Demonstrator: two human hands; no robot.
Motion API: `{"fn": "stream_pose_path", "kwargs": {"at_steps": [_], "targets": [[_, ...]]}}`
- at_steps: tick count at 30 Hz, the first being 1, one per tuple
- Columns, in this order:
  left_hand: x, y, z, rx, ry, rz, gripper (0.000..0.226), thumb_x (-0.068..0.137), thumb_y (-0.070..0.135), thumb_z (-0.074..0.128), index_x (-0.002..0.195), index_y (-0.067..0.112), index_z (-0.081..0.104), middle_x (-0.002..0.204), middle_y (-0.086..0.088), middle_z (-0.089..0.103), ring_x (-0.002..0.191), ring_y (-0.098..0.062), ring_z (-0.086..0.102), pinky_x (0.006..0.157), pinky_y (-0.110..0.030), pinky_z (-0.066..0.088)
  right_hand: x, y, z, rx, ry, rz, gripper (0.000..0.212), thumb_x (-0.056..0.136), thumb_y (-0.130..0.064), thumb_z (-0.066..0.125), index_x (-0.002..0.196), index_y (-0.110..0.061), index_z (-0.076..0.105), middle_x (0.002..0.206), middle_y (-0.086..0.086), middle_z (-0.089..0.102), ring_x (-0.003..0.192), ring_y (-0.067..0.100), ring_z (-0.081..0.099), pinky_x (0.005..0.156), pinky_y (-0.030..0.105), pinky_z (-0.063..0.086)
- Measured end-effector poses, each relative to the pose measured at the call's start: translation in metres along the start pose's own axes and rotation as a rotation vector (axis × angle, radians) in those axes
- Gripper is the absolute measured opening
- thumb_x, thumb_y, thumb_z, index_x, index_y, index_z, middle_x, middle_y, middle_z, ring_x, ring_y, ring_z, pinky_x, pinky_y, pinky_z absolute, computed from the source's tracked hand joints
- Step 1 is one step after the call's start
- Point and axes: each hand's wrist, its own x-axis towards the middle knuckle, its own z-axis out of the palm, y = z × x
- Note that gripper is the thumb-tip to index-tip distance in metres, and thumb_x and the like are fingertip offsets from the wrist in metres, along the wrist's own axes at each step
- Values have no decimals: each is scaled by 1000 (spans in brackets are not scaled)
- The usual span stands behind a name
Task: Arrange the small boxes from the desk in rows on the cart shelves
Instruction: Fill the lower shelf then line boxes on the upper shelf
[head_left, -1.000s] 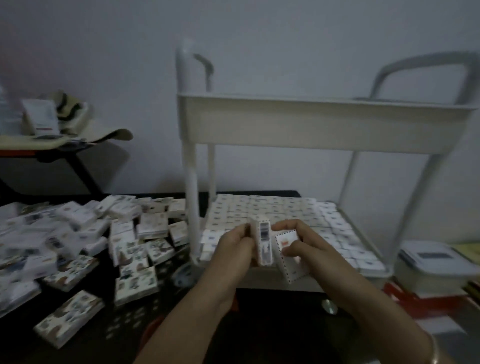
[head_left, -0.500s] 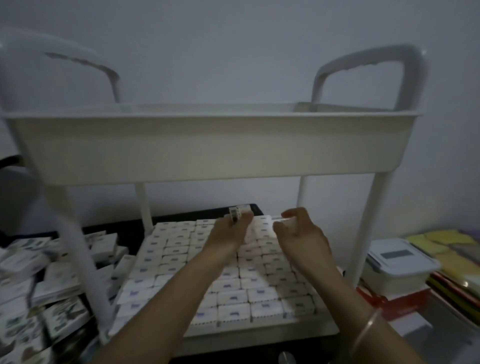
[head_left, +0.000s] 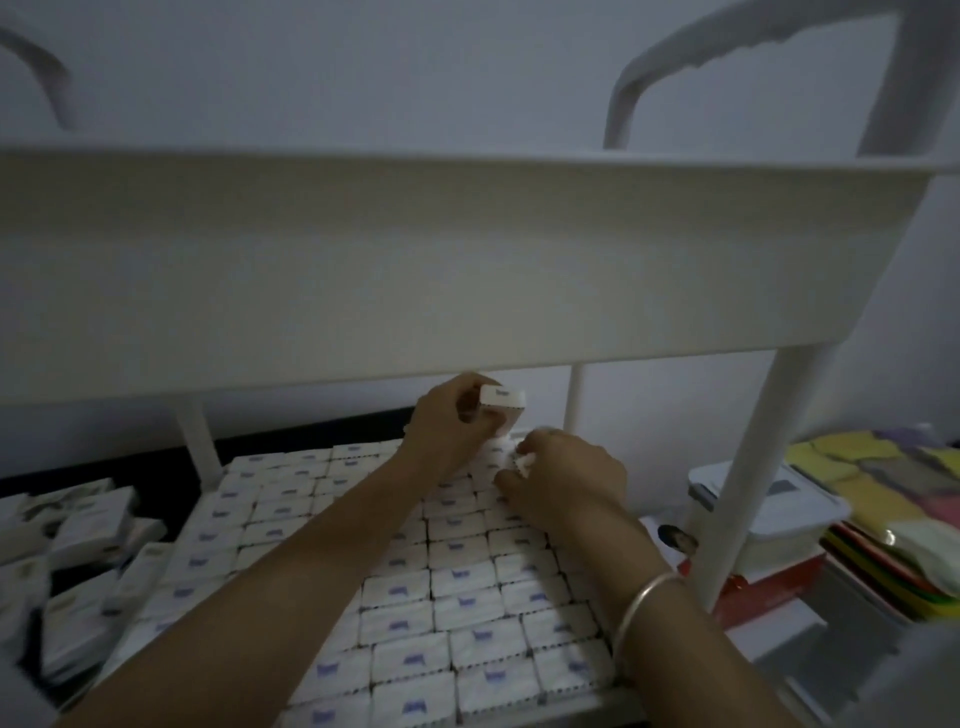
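While loose boxes (head_left: 88, 525) are lying heaped on the dark counter (head_left: 156, 460) at the left, the cart (head_left: 753, 467) is standing beside them, its lower shelf (head_left: 618, 699) carrying close rows of boxes (head_left: 457, 582) across nearly its whole floor.

Left hand (head_left: 452, 421): reaching to the far end of the rows, fingers gripping one raised box (head_left: 501, 400) just under the upper shelf (head_left: 363, 270).

Right hand (head_left: 566, 478): fingers curling round a second box (head_left: 522, 460), which is touching the back row.

Far right: lidded tub (head_left: 769, 499) and coloured sheets (head_left: 872, 483) are sitting outside the cart.

Progress, as judged: the lower shelf is nearing full; the upper shelf's inside is not showing; the heap is waiting, so much is remaining.
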Motion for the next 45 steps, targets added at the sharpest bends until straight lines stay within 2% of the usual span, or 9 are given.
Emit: {"fn": "stream_pose_path", "kwargs": {"at_steps": [5,10,15,21,29,33,37,41,45], "targets": [[10,-1,9,21,8,23,21,84,7,69,101,19,65,99,3,69,92,-11,64,80,-15,51,-3,0,2,-27,12,-11,41,88,-49,50,121,-27,55,125,-1,57,109,25,58,83,31,41],[20,7,19,23,29,-34,30,83,8,70,112,11,64,106,-6,67,90,-17,64,83,-27,53,-3,2,4,-44,1,-18,46,88,-51,49,128,-28,53,128,0,56,112,24,56,87,32,43],[24,7,32,-4,17,-30,23,81,17,76,95,22,58,89,2,67,72,-2,61,60,-5,46,-2,2,7,-34,27,-32,42,87,-52,49,121,-28,57,124,-1,57,103,21,59,83,32,47],[30,5,33,192,-36,51,22,81,26,75,99,22,63,92,-3,72,84,-15,67,78,-28,53,0,6,12,-37,42,-47,41,87,-53,49,117,-25,57,118,-1,58,100,21,59,80,33,48],[32,-21,39,338,-130,97,27,75,27,75,95,33,58,89,11,63,90,-14,60,67,-21,45,-1,11,15,40,82,-53,46,87,-54,49,128,-32,49,122,-5,56,102,20,59,82,31,47],[27,-23,37,208,-74,147,50,79,24,76,124,23,55,116,7,56,101,-11,55,88,-27,48,-4,12,12,300,163,81,44,90,-58,45,123,-30,47,120,-3,49,95,17,58,79,31,47],[23,-22,34,319,-55,332,27,86,12,64,110,22,67,109,9,64,100,-10,57,89,-30,50,-2,12,6,926,476,248,38,86,-44,24,113,-31,47,110,-1,55,84,9,55,73,31,49],[19,-22,35,415,-79,348,24,89,10,60,108,19,71,107,4,68,99,-14,57,88,-31,48,-1,21,7,1159,443,332,24,96,-20,42,119,-26,50,93,-13,53,86,9,56,83,37,52],[20,-16,33,502,-170,329,26,88,9,53,100,15,75,103,-2,72,89,-15,56,82,-32,48,-1,24,13,1127,422,250,41,91,-11,61,128,-23,49,100,-10,58,89,5,60,81,29,56]]}}
